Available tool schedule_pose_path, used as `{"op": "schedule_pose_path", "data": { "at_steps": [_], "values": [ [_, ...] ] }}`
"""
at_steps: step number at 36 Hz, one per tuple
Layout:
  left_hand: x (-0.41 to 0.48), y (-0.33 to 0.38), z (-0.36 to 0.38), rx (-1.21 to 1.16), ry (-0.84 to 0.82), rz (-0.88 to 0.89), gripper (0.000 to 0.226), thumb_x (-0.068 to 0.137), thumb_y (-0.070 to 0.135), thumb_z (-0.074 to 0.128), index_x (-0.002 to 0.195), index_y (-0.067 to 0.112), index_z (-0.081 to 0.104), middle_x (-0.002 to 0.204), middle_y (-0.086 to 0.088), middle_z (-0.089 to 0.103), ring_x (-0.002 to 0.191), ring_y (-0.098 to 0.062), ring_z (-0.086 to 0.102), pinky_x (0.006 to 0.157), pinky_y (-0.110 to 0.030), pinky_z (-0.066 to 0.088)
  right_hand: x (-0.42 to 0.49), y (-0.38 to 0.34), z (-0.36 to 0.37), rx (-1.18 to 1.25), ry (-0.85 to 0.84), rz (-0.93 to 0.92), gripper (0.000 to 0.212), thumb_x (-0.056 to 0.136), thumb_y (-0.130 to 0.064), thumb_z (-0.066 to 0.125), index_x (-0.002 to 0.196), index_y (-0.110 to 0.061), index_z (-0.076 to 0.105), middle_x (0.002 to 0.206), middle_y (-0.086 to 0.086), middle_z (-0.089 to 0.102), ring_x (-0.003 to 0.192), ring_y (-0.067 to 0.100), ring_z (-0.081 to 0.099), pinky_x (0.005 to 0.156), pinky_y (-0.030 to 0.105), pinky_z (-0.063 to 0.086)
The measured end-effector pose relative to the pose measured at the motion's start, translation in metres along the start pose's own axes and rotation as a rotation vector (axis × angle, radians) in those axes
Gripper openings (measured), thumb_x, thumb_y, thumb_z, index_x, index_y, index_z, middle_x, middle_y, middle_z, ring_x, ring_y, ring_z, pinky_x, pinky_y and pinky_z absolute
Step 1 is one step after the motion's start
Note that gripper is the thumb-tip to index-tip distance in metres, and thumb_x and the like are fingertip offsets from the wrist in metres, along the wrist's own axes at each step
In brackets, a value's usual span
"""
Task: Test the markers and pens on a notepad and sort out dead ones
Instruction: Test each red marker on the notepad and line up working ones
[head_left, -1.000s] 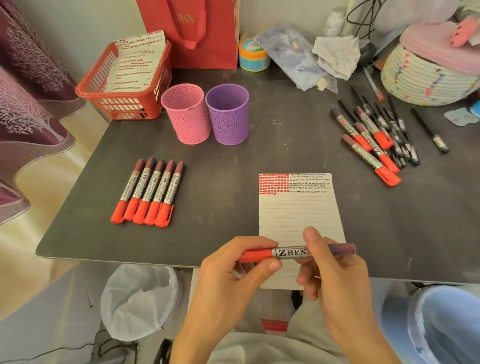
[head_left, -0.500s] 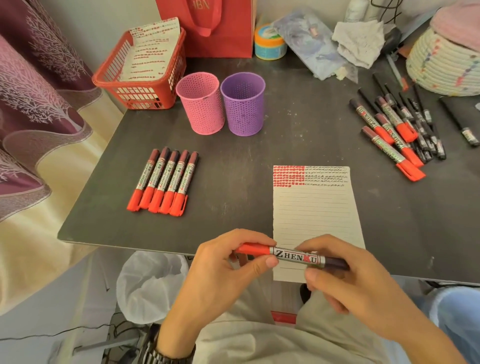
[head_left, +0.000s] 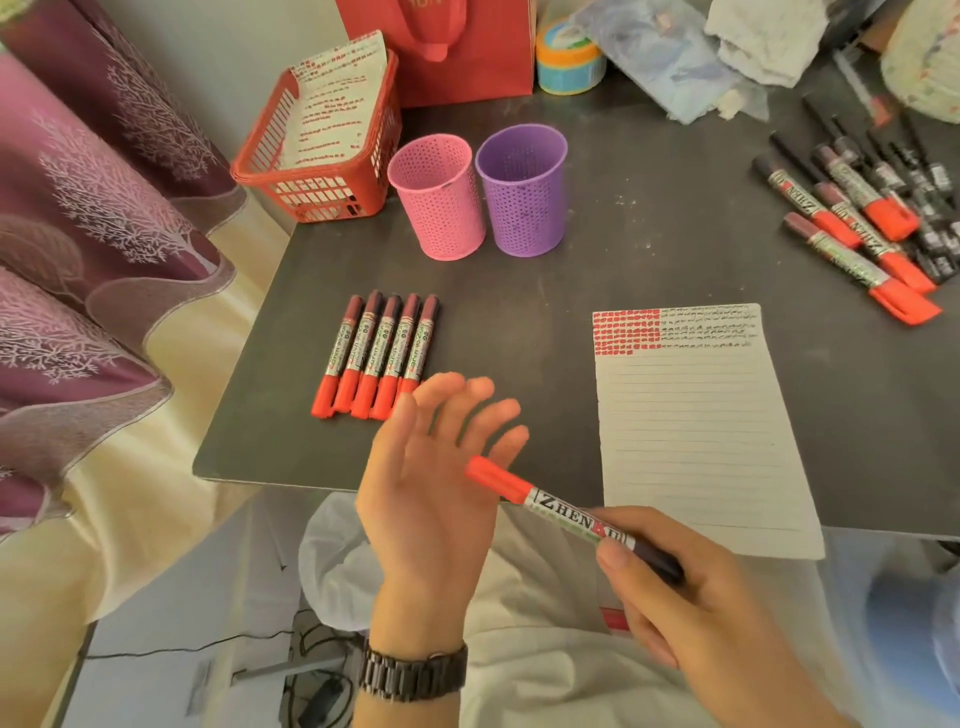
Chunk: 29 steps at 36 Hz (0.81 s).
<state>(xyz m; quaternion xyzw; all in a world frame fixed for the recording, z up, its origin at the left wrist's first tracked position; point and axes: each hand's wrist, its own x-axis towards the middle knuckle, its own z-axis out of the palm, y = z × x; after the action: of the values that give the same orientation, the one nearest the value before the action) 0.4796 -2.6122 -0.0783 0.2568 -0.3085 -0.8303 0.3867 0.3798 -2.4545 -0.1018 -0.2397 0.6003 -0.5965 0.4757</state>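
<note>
Right hand (head_left: 691, 597) pinched one red marker (head_left: 550, 504) past the bench (head_left: 519, 291) near edge; left hand (head_left: 436, 467) was spread. Notepad (head_left: 691, 441) overhung that edge. Five-marker row (head_left: 379, 358) sat near the left edge, with open bench between row and notepad. Two cups (head_left: 441, 197) stood behind.

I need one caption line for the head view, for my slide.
Right hand holds a red-capped marker toward the open left hand, beside the notepad.

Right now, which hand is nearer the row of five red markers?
Left. The left hand is open beside the marker row; the right hand grips another marker farther off, by the notepad.
</note>
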Motion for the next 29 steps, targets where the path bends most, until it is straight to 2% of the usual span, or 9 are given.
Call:
{"op": "schedule_pose_path", "data": {
  "at_steps": [4, 6, 8, 12, 16, 20, 24, 29],
  "values": [
    [0.008, -0.004, 0.008, -0.102, 0.042, -0.02, 0.025, 0.091, 0.04, 0.056, 0.083, 0.019, 0.066, 0.077, 0.001, 0.062, 0.062, -0.017, 0.057, 0.059, -0.026, 0.051, -0.004, 0.01, 0.01, -0.076, 0.016, 0.02, 0.032, 0.084, -0.047, 0.063, 0.111, -0.035, 0.074, 0.056, -0.006, 0.048, 0.049, 0.008, 0.04, 0.047, 0.014, 0.034],
    [0.01, -0.004, 0.008, -0.13, 0.025, -0.042, 0.028, 0.094, 0.039, 0.051, 0.073, 0.02, 0.058, 0.058, 0.006, 0.048, 0.046, -0.01, 0.04, 0.043, -0.02, 0.038, -0.005, 0.015, 0.013, -0.106, 0.029, 0.014, 0.042, 0.08, -0.06, 0.06, 0.113, -0.037, 0.072, 0.058, -0.006, 0.048, 0.052, 0.009, 0.041, 0.051, 0.017, 0.035],
    [0.012, -0.004, 0.009, -0.162, -0.002, -0.074, 0.036, 0.097, 0.037, 0.047, 0.065, 0.021, 0.05, 0.046, 0.009, 0.035, 0.039, -0.007, 0.024, 0.036, -0.019, 0.024, -0.006, 0.017, 0.016, -0.124, 0.044, 0.006, 0.048, 0.076, -0.067, 0.056, 0.113, -0.038, 0.07, 0.059, -0.009, 0.05, 0.055, 0.008, 0.042, 0.055, 0.019, 0.035],
    [0.013, -0.004, 0.009, -0.214, -0.008, -0.133, 0.047, 0.1, 0.037, 0.042, 0.056, 0.022, 0.041, 0.04, 0.011, 0.023, 0.039, -0.006, 0.014, 0.035, -0.02, 0.015, -0.004, 0.014, 0.021, -0.056, 0.049, 0.005, 0.043, 0.08, -0.066, 0.055, 0.104, -0.035, 0.072, 0.055, -0.007, 0.041, 0.054, 0.01, 0.038, 0.051, 0.02, 0.032],
    [0.013, -0.008, 0.011, -0.233, 0.015, -0.165, 0.05, 0.1, 0.039, 0.041, 0.054, 0.022, 0.037, 0.04, 0.01, 0.02, 0.038, -0.006, 0.013, 0.034, -0.021, 0.014, -0.007, 0.012, 0.025, -0.164, 0.077, -0.072, 0.023, 0.092, -0.054, 0.053, 0.106, -0.045, 0.069, 0.058, -0.011, 0.048, 0.054, 0.003, 0.041, 0.054, 0.015, 0.035],
    [0.013, -0.013, 0.019, -0.205, 0.06, -0.17, 0.054, 0.097, 0.049, 0.042, 0.05, 0.022, 0.036, 0.039, 0.011, 0.021, 0.036, -0.006, 0.013, 0.032, -0.021, 0.013, -0.012, 0.012, 0.031, -0.29, 0.2, -0.177, 0.024, 0.094, -0.056, 0.049, 0.109, -0.049, 0.066, 0.061, -0.011, 0.056, 0.053, 0.002, 0.044, 0.052, 0.01, 0.035],
    [0.014, -0.015, 0.025, -0.204, 0.072, -0.183, 0.058, 0.095, 0.056, 0.041, 0.049, 0.022, 0.035, 0.038, 0.011, 0.021, 0.035, -0.006, 0.012, 0.032, -0.021, 0.011, -0.015, 0.009, 0.034, -0.354, 0.261, -0.228, 0.022, 0.097, -0.048, 0.049, 0.11, -0.045, 0.066, 0.056, -0.021, 0.048, 0.049, 0.001, 0.043, 0.05, 0.006, 0.03],
    [0.008, -0.02, 0.029, -0.232, 0.075, -0.191, 0.059, 0.097, 0.055, 0.042, 0.048, 0.023, 0.035, 0.038, 0.011, 0.021, 0.034, -0.004, 0.016, 0.03, -0.019, 0.016, -0.021, 0.008, 0.038, -0.314, 0.318, -0.244, 0.021, 0.097, -0.044, 0.051, 0.109, -0.04, 0.068, 0.06, -0.023, 0.052, 0.051, 0.0, 0.046, 0.051, 0.007, 0.032]
  ]
}}
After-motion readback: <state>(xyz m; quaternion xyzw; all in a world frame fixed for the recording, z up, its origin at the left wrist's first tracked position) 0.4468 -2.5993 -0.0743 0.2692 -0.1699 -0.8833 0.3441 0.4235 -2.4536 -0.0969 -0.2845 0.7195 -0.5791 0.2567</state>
